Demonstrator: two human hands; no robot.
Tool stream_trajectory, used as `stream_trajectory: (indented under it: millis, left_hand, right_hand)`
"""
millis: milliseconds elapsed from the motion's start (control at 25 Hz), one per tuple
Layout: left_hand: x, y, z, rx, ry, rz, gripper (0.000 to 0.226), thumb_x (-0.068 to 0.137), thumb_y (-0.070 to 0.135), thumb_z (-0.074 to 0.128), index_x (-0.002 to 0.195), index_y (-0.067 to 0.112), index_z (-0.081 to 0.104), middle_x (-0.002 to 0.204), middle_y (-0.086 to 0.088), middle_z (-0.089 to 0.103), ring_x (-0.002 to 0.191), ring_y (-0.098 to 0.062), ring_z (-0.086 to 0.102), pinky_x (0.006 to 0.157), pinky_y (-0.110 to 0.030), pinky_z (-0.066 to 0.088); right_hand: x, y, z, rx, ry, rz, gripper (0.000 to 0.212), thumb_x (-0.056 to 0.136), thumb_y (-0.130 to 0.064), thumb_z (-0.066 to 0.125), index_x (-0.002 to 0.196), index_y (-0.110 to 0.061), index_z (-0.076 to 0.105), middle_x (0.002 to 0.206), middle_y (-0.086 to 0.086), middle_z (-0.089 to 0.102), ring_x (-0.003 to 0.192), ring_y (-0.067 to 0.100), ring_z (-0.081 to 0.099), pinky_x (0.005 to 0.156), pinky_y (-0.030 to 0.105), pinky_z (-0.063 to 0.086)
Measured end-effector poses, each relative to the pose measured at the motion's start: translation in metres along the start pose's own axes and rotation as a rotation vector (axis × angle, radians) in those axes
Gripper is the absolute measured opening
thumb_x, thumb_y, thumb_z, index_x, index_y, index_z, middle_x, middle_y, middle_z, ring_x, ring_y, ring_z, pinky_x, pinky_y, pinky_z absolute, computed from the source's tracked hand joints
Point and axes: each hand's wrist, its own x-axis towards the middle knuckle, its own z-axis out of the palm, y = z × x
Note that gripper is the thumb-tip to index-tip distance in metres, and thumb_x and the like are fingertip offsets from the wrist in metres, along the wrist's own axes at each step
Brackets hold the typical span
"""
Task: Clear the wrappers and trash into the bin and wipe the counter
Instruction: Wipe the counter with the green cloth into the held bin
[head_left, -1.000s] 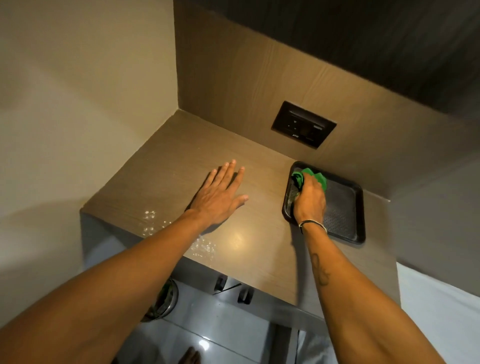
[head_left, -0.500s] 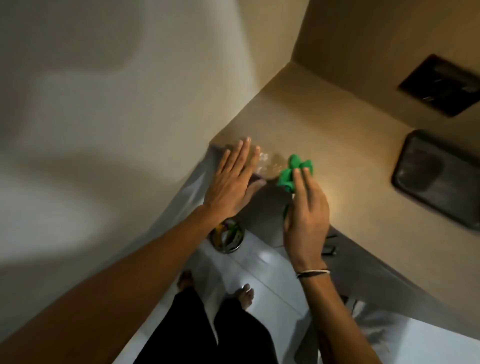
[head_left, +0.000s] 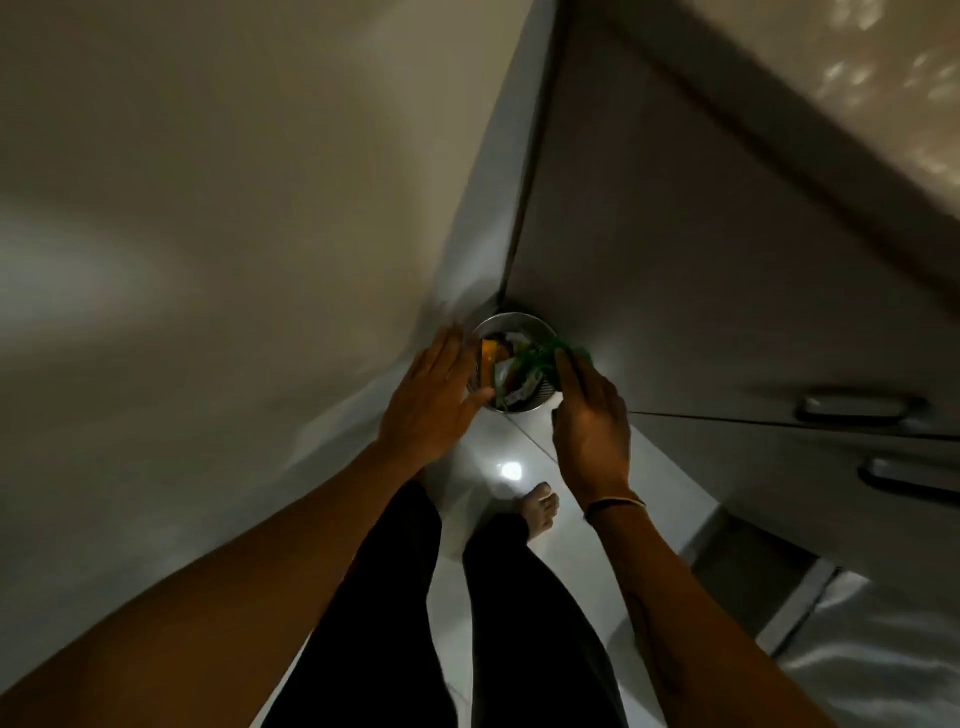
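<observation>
A round metal bin (head_left: 519, 325) stands on the floor in the corner between wall and cabinet. Orange and white wrappers (head_left: 501, 371) fill it. My left hand (head_left: 434, 402) hovers flat over the bin's left rim, fingers together, holding nothing that I can see. My right hand (head_left: 589, 418) is over the bin's right rim and grips a green cloth (head_left: 545, 356), which hangs blurred above the wrappers. The counter top (head_left: 893, 88) shows only at the upper right, with wet drops on it.
Grey cabinet doors (head_left: 701, 270) with two bar handles (head_left: 860, 408) rise to the right of the bin. A beige wall (head_left: 234, 208) is on the left. My dark trouser legs and a bare foot (head_left: 540, 509) stand on the glossy white floor tiles.
My view has swung down from the counter to the floor bin. Both hands came off the counter edge and dropped over the bin, the right still gripping the green cloth.
</observation>
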Motion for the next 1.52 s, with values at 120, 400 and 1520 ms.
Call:
stream_trajectory:
  millis: [120, 400, 1520]
  left_hand:
    - [0.057, -0.027, 0.089, -0.205, -0.015, -0.118, 0.083, 0.108, 0.044, 0.051, 0.169, 0.018, 0.000, 0.178, -0.012, -0.002, 0.165, -0.031, 0.001, 0.130, -0.047, 0.017]
    - [0.147, -0.064, 0.208, -0.765, 0.067, -0.628, 0.073, 0.110, 0.045, 0.047, 0.169, 0.020, 0.012, 0.161, -0.022, 0.048, 0.145, -0.045, 0.047, 0.116, -0.051, 0.041]
    - [-0.085, 0.184, -0.263, -1.053, 0.073, -0.642, 0.057, 0.105, 0.019, 0.052, 0.154, 0.039, 0.032, 0.150, -0.011, 0.056, 0.096, -0.038, 0.072, 0.055, -0.052, 0.064]
  right_hand:
    - [0.036, 0.054, 0.094, -0.047, 0.038, -0.024, 0.076, 0.085, -0.002, 0.076, 0.154, -0.010, 0.047, 0.155, 0.020, 0.053, 0.138, 0.041, 0.056, 0.111, 0.049, 0.049]
    - [0.077, 0.121, 0.220, -0.149, 0.046, -0.157, 0.073, 0.085, 0.003, 0.075, 0.152, -0.009, 0.051, 0.154, 0.019, 0.055, 0.139, 0.042, 0.056, 0.111, 0.053, 0.053]
    - [-0.058, -0.089, -0.328, 0.179, 0.363, -0.114, 0.056, 0.104, -0.019, 0.047, 0.159, -0.024, 0.038, 0.158, 0.007, 0.051, 0.140, 0.030, 0.050, 0.118, 0.045, 0.045]
